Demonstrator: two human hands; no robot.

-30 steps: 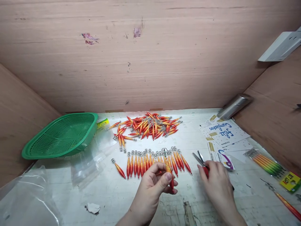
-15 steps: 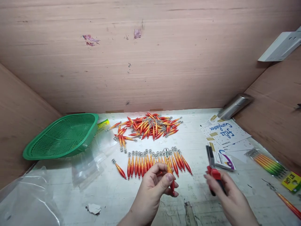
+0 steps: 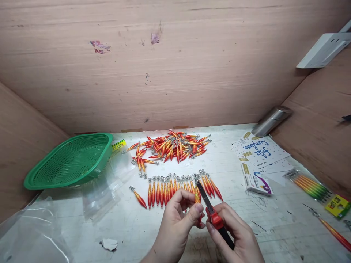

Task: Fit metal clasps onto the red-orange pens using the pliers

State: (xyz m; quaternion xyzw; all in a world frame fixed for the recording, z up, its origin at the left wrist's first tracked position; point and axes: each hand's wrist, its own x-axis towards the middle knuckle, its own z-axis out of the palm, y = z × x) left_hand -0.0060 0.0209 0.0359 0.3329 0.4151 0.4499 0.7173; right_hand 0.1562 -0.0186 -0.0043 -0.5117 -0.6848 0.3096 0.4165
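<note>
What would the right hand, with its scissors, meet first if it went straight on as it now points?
Probably the squid jig in the left hand, near its hooks: the tip of the scissors, leading the right hand, overlaps it in view, though depth is unclear.

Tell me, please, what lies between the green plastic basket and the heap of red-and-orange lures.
The head view shows clear plastic packaging with a yellow printed strip between the green basket and the lure heap.
</note>
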